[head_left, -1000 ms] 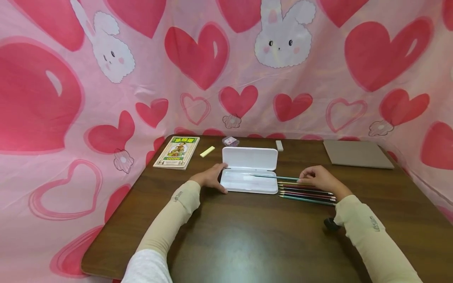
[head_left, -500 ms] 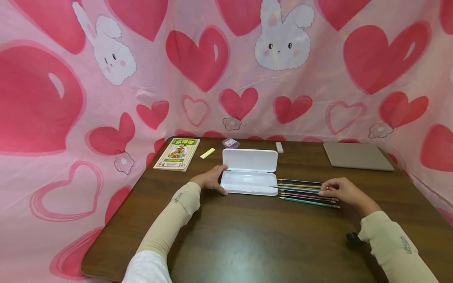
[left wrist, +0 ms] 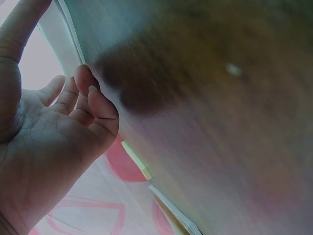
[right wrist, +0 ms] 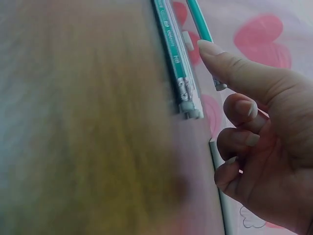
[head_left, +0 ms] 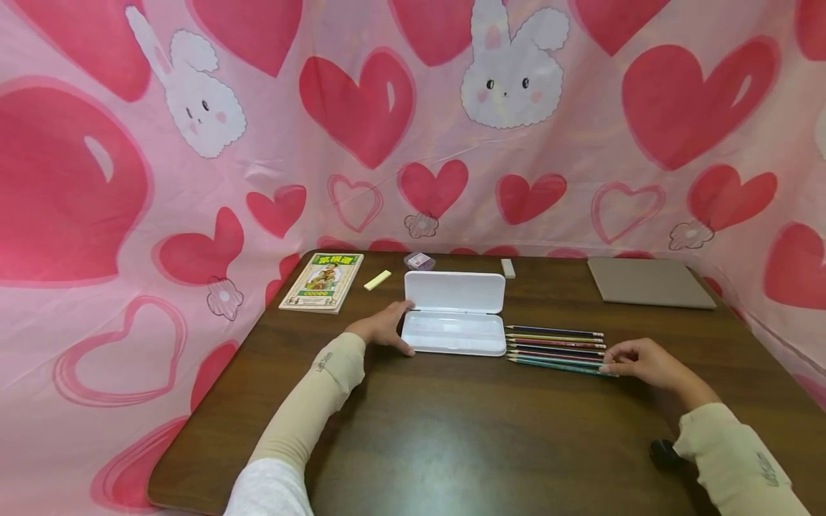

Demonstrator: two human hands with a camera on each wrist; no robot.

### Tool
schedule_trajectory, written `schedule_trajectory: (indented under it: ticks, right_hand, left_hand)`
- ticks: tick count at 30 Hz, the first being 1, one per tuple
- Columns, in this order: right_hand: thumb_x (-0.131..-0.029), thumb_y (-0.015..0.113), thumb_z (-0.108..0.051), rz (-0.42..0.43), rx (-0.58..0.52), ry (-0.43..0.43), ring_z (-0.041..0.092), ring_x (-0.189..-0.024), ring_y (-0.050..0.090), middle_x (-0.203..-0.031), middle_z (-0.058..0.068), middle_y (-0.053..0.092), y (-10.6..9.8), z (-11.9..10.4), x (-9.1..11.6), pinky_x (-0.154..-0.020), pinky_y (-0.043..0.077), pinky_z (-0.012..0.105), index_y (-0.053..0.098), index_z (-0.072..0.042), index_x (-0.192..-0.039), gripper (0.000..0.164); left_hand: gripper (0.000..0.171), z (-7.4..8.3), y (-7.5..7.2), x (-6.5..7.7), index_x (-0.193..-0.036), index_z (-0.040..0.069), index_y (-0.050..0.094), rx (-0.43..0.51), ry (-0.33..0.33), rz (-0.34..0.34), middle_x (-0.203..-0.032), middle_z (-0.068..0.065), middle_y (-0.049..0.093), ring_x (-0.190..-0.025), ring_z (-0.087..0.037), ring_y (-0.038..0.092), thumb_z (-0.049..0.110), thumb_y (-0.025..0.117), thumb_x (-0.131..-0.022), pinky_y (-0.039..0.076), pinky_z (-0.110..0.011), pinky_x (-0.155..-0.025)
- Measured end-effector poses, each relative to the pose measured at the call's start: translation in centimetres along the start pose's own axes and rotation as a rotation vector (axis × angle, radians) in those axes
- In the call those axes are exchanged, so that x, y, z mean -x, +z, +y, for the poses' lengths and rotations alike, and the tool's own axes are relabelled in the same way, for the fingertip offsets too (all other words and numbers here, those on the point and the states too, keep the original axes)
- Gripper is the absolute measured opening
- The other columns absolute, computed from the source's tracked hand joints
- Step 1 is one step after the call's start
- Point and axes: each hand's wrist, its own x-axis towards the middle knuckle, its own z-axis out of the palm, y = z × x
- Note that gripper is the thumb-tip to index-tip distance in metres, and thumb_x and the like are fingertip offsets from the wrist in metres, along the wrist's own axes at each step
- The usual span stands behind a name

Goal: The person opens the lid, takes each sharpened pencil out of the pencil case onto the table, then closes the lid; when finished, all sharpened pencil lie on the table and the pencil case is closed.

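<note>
A white pencil case [head_left: 454, 333] lies with its lid raised on the brown table, and nothing shows inside its tray. My left hand [head_left: 385, 326] holds the case's left end, thumb at the front corner and fingers toward the hinge; in the left wrist view those fingers [left wrist: 101, 105] are bent. Right of the case, several pencils [head_left: 555, 342] lie side by side, points to the left. My right hand [head_left: 645, 367] is at the row's front right end. In the right wrist view, its thumb and forefinger pinch a green pencil [right wrist: 200, 22] near the end, apart from the other pencils.
At the back left are a book [head_left: 323, 283], a pale yellow strip [head_left: 377, 280] and a small clear box [head_left: 420, 261]. A white eraser-like block [head_left: 508, 269] lies behind the case. A flat grey panel [head_left: 650, 283] lies at the back right.
My right hand has drawn the pinched pencil from over the case to the right, then toward me to the front side of the row. The left hand and case have stayed put.
</note>
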Motion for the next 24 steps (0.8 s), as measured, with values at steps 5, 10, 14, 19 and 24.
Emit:
schedule_trajectory:
  ticks: [5,10,14,19,24]
  right_hand:
    - [-0.079,0.072,-0.020,-0.012,0.003,0.045,-0.002,-0.061,0.039,-0.066,-0.010,0.048,0.3,0.3,0.6,-0.052,0.032,0.021,0.065,-0.006,-0.080,0.015]
    - [-0.078,0.073,-0.017,0.007,-0.019,0.017,-0.003,-0.061,0.038,-0.065,-0.013,0.048,0.7,0.6,1.0,-0.051,0.031,0.021,0.064,-0.003,-0.078,0.017]
    - [-0.077,0.074,-0.016,0.015,-0.033,-0.016,-0.003,-0.060,0.038,-0.064,-0.014,0.048,0.7,0.6,1.0,-0.049,0.031,0.022,0.064,-0.001,-0.076,0.018]
    - [-0.077,0.075,-0.018,0.001,-0.052,0.016,-0.003,-0.058,0.038,-0.062,-0.015,0.045,0.8,0.6,1.0,-0.049,0.031,0.022,0.064,-0.001,-0.076,0.020]
    - [-0.076,0.075,-0.018,0.001,-0.041,0.025,-0.002,-0.057,0.038,-0.061,-0.014,0.045,1.1,0.7,1.2,-0.049,0.031,0.022,0.064,-0.002,-0.076,0.019]
  left_hand:
    - [0.099,-0.1,0.0,0.0,-0.139,0.005,0.027,0.004,0.017,0.010,-0.139,-0.018,0.033,-0.129,-0.027,0.034,0.030,0.086,-0.062,0.028,-0.039,-0.109]
    - [0.100,-0.2,0.0,0.0,-0.139,0.006,0.026,0.000,0.016,0.008,-0.139,-0.018,0.033,-0.129,-0.026,0.034,0.030,0.085,-0.063,0.028,-0.039,-0.110]
    - [0.099,-0.1,-0.1,0.0,-0.139,0.007,0.026,0.002,0.011,0.008,-0.139,-0.017,0.033,-0.129,-0.026,0.034,0.030,0.085,-0.063,0.028,-0.039,-0.110]
    - [0.099,0.0,-0.1,0.1,-0.139,0.006,0.027,0.011,0.016,0.009,-0.138,-0.018,0.033,-0.128,-0.027,0.035,0.030,0.085,-0.063,0.028,-0.040,-0.109]
    - [0.099,0.0,0.0,0.2,-0.138,0.006,0.027,0.011,0.016,0.010,-0.138,-0.018,0.034,-0.128,-0.027,0.035,0.029,0.086,-0.062,0.028,-0.039,-0.109]
